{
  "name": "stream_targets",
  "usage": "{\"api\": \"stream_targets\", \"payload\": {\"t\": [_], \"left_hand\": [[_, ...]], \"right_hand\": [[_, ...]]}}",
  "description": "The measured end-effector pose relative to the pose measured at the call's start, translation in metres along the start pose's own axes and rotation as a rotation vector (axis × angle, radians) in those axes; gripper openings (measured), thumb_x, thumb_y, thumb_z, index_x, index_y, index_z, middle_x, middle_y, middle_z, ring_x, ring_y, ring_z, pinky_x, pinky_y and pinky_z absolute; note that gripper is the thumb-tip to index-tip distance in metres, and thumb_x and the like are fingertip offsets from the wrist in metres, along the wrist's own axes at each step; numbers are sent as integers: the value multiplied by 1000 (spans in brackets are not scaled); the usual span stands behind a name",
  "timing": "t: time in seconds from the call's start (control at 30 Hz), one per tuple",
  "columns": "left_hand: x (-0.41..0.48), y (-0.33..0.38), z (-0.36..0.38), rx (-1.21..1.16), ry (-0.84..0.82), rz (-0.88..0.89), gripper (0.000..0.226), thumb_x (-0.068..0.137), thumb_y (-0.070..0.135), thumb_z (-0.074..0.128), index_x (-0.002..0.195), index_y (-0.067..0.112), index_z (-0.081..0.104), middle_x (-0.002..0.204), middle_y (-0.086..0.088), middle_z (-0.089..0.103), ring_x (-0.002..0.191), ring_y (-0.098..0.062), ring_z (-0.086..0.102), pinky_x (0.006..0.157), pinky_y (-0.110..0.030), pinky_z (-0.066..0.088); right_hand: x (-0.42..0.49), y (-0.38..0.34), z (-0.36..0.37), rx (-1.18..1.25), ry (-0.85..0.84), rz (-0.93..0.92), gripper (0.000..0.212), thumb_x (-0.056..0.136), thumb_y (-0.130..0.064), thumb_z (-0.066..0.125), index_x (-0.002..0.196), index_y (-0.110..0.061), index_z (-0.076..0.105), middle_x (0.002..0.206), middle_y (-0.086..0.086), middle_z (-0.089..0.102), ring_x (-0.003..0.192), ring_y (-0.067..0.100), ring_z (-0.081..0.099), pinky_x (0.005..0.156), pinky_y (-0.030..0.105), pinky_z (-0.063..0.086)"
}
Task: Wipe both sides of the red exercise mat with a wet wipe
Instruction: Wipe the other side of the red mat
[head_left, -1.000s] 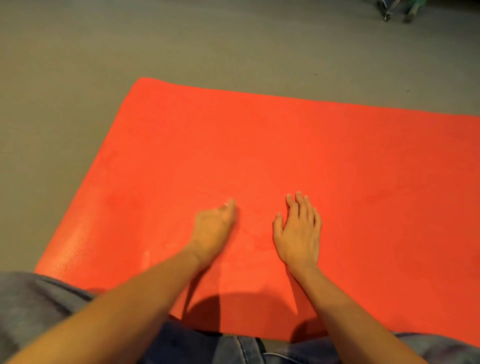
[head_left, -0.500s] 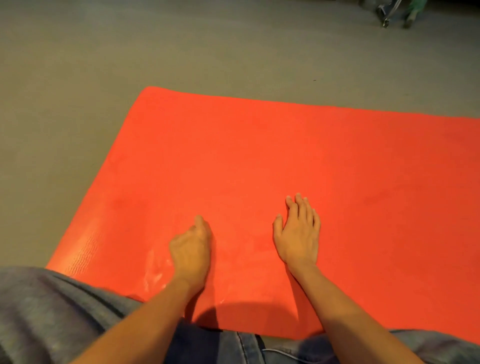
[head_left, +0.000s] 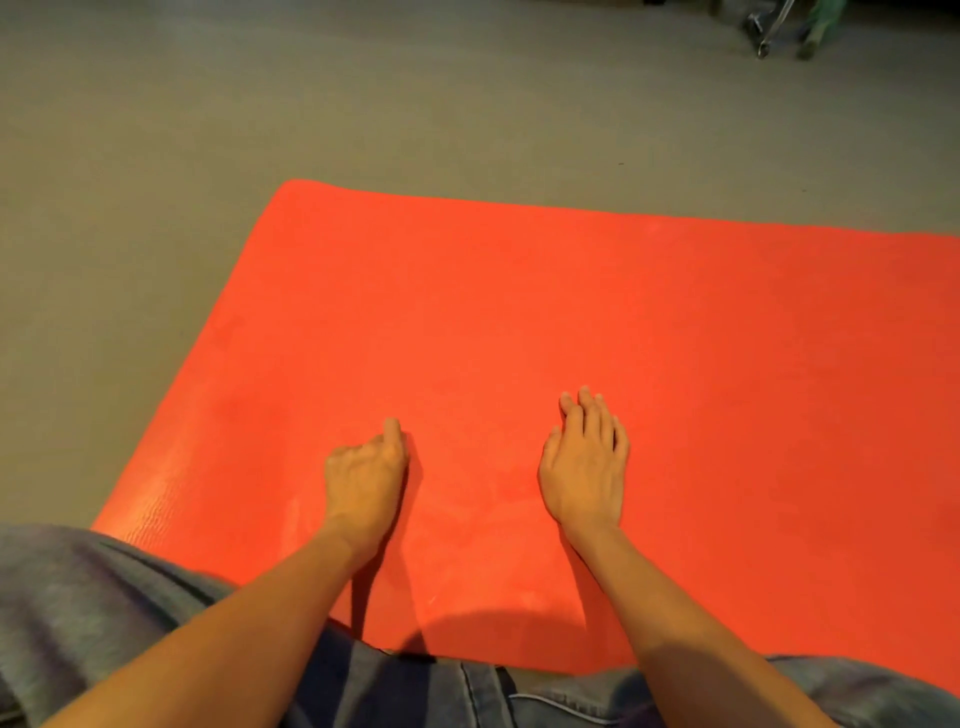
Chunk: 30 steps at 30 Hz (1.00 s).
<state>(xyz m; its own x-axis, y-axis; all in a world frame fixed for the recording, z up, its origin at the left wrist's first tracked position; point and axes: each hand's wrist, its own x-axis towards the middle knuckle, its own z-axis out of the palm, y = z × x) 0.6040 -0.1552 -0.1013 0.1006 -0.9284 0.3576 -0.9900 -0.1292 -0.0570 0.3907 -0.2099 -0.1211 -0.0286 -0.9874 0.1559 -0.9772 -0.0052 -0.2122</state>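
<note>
The left hand (head_left: 365, 480) has slid left across the mat (head_left: 519, 312), away from the fingers (head_left: 597, 421) of the right hand (head_left: 584, 467), widening the gap. Its own curled fingers now point more nearly ahead than toward them.

— Where is the mat (head_left: 571, 312)?
— Flat on the floor (head_left: 311, 104), spread out wide.
— What colour is it?
— Bright red. Its near left corner looks shiny, with pale streaks.
</note>
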Motion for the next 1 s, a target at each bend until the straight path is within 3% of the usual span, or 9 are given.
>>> {"api": "stream_targets", "payload": {"t": [0.1,0.2,0.3,0.47,0.63,0.7,0.87,1.0], "left_hand": [[-5,43,4,-44,-47,15,18,61,8,77,74,4,66,38,-3,50,29,-20,51,35,-18,33],[-13,92,3,-62,-83,149,36,48,18,92,67,10,64,37,-1,49,29,-17,50,34,-17,30],[-17,114,1,-97,-71,206,30,53,18,87,68,14,61,41,-1,51,32,-16,52,36,-20,31],[-13,106,2,-76,-48,310,28,55,17,85,65,17,59,45,0,51,34,-19,50,37,-22,30],[-17,124,0,-137,-72,258,4,64,16,62,63,18,58,44,0,51,33,-16,51,37,-22,30],[-18,134,0,-153,-83,266,11,69,17,49,62,19,58,45,1,50,33,-15,50,37,-21,29],[-7,116,5,-160,8,372,18,64,22,70,58,19,54,39,1,46,31,-17,48,39,-21,31],[23,61,13,-77,54,351,11,68,21,65,62,14,59,36,-1,46,29,-18,47,39,-19,33]], "right_hand": [[2,0,-1,10,-2,-1,55,82,-22,24,126,-14,55,139,8,48,131,24,42,107,41,28],[2,3,-1,20,-1,-33,60,74,-18,26,126,-13,55,139,10,48,131,27,42,108,41,27],[9,6,0,92,7,-29,55,69,-12,39,121,-15,58,135,10,51,127,30,43,104,43,33],[19,6,0,133,48,-33,41,66,-12,44,103,-19,60,117,5,55,115,27,45,94,35,32],[25,8,2,100,138,-28,29,75,-18,39,96,-21,58,99,3,54,102,25,49,83,35,32],[26,6,3,119,143,-18,25,74,-16,41,93,-21,58,94,3,54,98,26,50,80,35,34],[47,22,2,231,140,-51,20,71,-5,50,82,-19,61,88,6,54,86,30,51,71,37,33],[63,27,1,177,143,-59,28,71,-11,40,94,-14,56,96,7,53,91,29,51,80,36,32]]}}
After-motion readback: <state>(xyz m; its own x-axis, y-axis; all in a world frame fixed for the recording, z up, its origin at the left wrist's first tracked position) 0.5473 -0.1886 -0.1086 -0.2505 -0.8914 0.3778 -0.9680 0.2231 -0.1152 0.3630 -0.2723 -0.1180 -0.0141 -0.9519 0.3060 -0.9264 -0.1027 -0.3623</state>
